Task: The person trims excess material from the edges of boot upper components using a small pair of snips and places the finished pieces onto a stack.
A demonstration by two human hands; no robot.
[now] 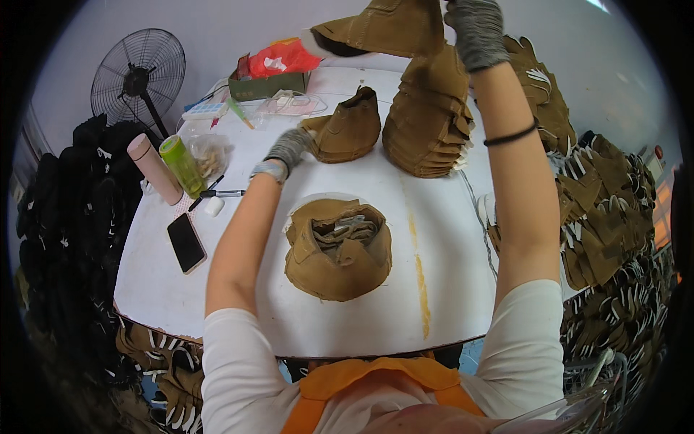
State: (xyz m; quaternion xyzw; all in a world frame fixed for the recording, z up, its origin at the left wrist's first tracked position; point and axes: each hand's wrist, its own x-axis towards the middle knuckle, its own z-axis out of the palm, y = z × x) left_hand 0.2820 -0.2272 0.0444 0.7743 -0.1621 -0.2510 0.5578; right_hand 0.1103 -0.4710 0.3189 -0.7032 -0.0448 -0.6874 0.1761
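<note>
- Hanging above the surface (347, 325), at the top edge of the view: one raised upper (394, 30), brown, shoe-shaped, dark lining showing at its left end.
- Right hand (480, 35), grey knitted glove: fingers closed on the raised upper's right end, partly cut off by the frame.
- Middle upper (350, 130), brown, standing on the surface, left of the stack.
- Left hand (290, 148), matching glove: fingers at the middle upper's left end; whether they pinch or merely touch, cannot tell.
- Stack of uppers (426, 123), brown, nested one over another, beneath the raised upper.
- Front upper (340, 275), brown, nearer the person, opening facing up, folded material inside.
- Yellow strip (421, 289), running lengthwise on the white surface, right of the front upper.
- Far left portion: green box (269, 86) with red plastic bag (288, 59).
- Near left portion: pink bottle (155, 171), green bottle (182, 168), transparent bag (210, 155), marker (224, 193), small white case (214, 207), dark-screened phone (186, 244).
- Beyond, at left: black fan (137, 78); black pile (76, 210).
- At right: heaped brown pieces (600, 246).
</note>
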